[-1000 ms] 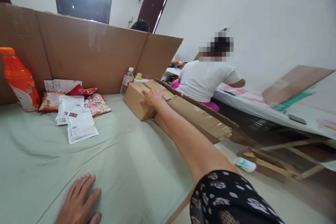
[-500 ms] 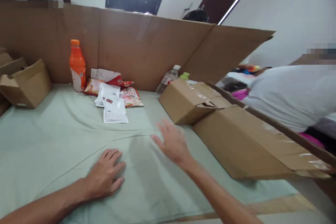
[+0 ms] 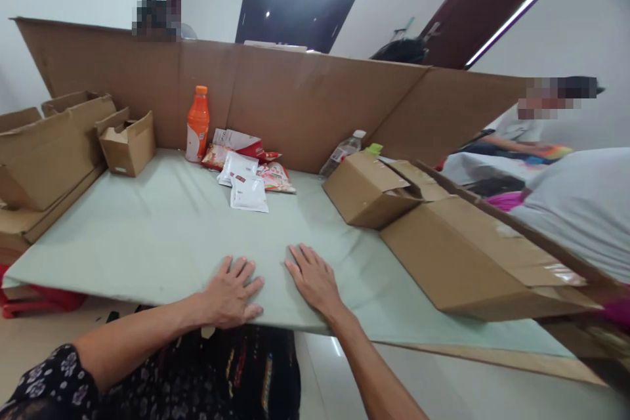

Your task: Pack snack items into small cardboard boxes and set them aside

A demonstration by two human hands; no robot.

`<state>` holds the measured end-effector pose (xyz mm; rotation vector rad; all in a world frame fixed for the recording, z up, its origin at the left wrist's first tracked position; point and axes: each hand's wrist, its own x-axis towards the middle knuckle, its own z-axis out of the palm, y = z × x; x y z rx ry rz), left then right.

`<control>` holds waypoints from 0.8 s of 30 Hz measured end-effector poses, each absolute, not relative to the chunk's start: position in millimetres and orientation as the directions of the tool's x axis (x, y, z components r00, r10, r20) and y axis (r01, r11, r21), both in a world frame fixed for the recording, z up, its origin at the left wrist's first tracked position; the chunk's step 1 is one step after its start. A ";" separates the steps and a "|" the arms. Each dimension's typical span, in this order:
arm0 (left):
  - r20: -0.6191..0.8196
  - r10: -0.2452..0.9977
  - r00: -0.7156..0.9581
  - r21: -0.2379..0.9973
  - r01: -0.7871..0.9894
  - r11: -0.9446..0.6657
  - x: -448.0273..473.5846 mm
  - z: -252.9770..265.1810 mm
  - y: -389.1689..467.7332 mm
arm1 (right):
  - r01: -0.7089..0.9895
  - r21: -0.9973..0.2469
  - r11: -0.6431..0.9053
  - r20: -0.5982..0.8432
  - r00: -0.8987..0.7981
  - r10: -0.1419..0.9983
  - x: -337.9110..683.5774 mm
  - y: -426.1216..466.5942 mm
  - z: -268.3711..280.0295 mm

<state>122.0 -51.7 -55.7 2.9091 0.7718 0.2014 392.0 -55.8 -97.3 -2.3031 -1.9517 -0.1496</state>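
Observation:
Both palms rest flat on the pale green table cover (image 3: 147,236). My left hand (image 3: 235,294) lies near the front edge with its fingers spread, and nothing is in it. To its right, my right hand (image 3: 314,279) is also flat with fingers apart and holds nothing. Beyond the hands lie white packets (image 3: 249,194), one overlapping another. Red and white snack bags (image 3: 276,177) are heaped behind them. An orange bottle (image 3: 197,125) stands upright to the left of the bags. A clear bottle with a white cap (image 3: 343,154) leans behind the right-hand boxes.
Cardboard boxes (image 3: 443,249) line the right side. A small open box (image 3: 128,144) and larger cartons (image 3: 49,157) stand at the left. A tall cardboard panel (image 3: 305,102) closes off the back. Another person in a grey shirt (image 3: 581,203) is beyond the right edge.
My right hand has come down from a raised, blurred position onto the cover. The view has shifted left and back, showing more of the left cartons and the front edge.

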 end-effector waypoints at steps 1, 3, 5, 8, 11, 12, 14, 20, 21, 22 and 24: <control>0.097 0.508 0.856 0.156 0.491 -0.857 115.3 -56.8 -65.2 | 0.985 -0.026 -0.170 0.153 0.172 0.973 389.2 -58.1 -97.8; 0.104 0.525 0.845 0.162 0.506 -0.847 101.6 -59.7 -93.6 | 0.983 -0.023 -0.181 0.158 0.182 0.970 383.3 -63.7 -98.9; 0.119 0.535 0.836 0.169 0.514 -0.841 89.3 -62.6 -119.3 | 0.982 -0.018 -0.188 0.169 0.188 0.967 376.7 -70.4 -99.1; 0.148 0.535 0.832 0.177 0.509 -0.842 75.3 -62.3 -143.0 | 0.981 -0.012 -0.193 0.187 0.191 0.963 364.6 -83.2 -97.1; 0.174 0.516 0.838 0.188 0.486 -0.853 63.5 -49.7 -147.4 | 0.984 -0.017 -0.180 0.207 0.179 0.962 350.9 -101.3 -93.4; 0.182 0.505 0.844 0.195 0.472 -0.860 58.6 -42.0 -146.9 | 0.985 -0.023 -0.174 0.212 0.175 0.962 346.4 -108.3 -92.3; 0.202 0.477 0.856 0.210 0.438 -0.874 45.8 -21.0 -147.0 | 0.986 -0.045 -0.163 0.215 0.169 0.962 337.9 -122.7 -90.1; 0.379 0.477 0.793 0.262 0.403 -0.877 -8.4 87.3 -186.8 | 0.973 -0.205 -0.103 0.199 0.145 0.969 316.5 -151.9 -69.6; 0.447 0.484 0.752 0.268 0.403 -0.875 -18.5 108.9 -200.1 | 0.968 -0.244 -0.064 0.194 0.113 0.975 314.2 -156.1 -60.4; 0.563 0.465 0.683 0.271 0.379 -0.885 -29.4 129.1 -214.8 | 0.959 -0.284 -0.012 0.193 0.069 0.979 312.5 -161.6 -49.0; 0.738 0.417 0.530 0.248 0.361 -0.899 -56.2 159.4 -247.0 | 0.930 -0.353 0.098 0.212 -0.022 0.977 311.7 -177.9 -21.0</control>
